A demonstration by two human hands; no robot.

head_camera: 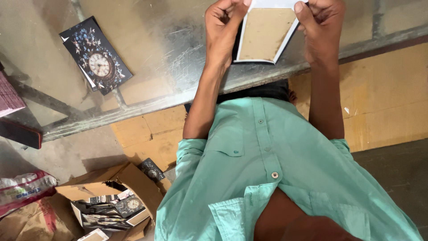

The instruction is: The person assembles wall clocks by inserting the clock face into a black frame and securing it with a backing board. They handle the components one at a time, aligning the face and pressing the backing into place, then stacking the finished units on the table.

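Far left there's a pink block (8, 96) poking in at the edge and a dark red flat thing (20, 134) just below it, with a plastic bag (24, 187) lower down on the floor. Next over, a black card with a clock face and little flowers (96, 56) lies flat on your metal desk (169, 40), well apart from your hands. Under the desk edge sits an open cardboard box (129, 178) stuffed with more of those clock cards – one small dark piece (150, 169) rests just beside its flap.

Then your left hand (223, 31) – fingers curled shut on the left edge of the white-edged frame (265, 33), thumb up top. The frame is held over the desk between both hands, its brown backing board facing you, tilted a bit. Your right hand (321, 29) pinches the right edge, thumb pressed on the top corner.

Below all that it's your green shirt (267, 169), and off to the right flat cardboard sheets (383, 102) cover the floor.
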